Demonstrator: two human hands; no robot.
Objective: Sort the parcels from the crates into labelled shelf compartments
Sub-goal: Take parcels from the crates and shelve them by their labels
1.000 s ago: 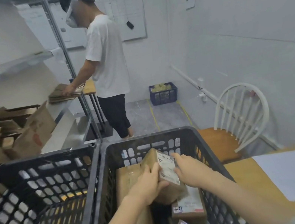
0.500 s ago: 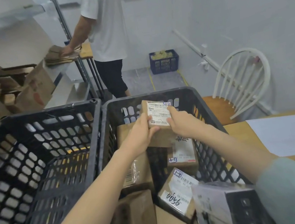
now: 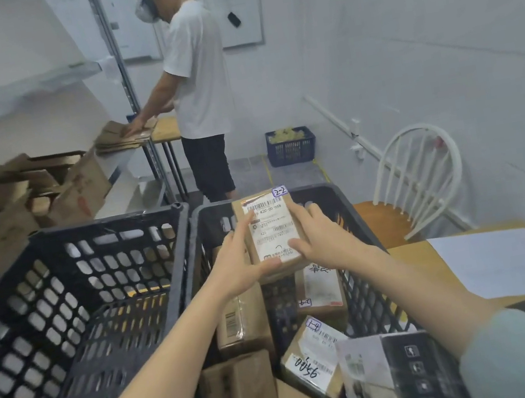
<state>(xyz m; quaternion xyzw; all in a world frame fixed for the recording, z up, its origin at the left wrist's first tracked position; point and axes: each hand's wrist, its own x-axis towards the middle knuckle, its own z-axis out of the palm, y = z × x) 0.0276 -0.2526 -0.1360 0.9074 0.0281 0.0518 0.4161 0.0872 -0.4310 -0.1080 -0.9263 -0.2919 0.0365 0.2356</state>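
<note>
The parcel (image 3: 270, 232) has come up out of the right crate (image 3: 318, 189) since a moment ago and now sits above the far rim, tilted so its label faces me. The handwritten tag on its top corner reads 2-2. My left grip (image 3: 241, 265) clamps its left edge, thumb under the bottom corner. My right grip (image 3: 319, 238) is curled round the right edge. I judge the pick done and the address read, so the carry to compartment 2-2 comes next.

More parcels lie in the crate below, among them one tagged 1-4 (image 3: 312, 357). The left crate (image 3: 63, 301) stands touching the right one, between me and the shelf (image 3: 26, 85). Brown cartons (image 3: 45, 197) are heaped on the shelf's lower level. I cannot make out any compartment labels from here; they may be too blurred. Another person (image 3: 198, 70) stands at the shelf's far end, hands on a stack of flat cardboard, and may block that side. To my right are a wooden surface (image 3: 414, 263) with a paper sheet (image 3: 501, 263), and a white chair (image 3: 417, 179).
</note>
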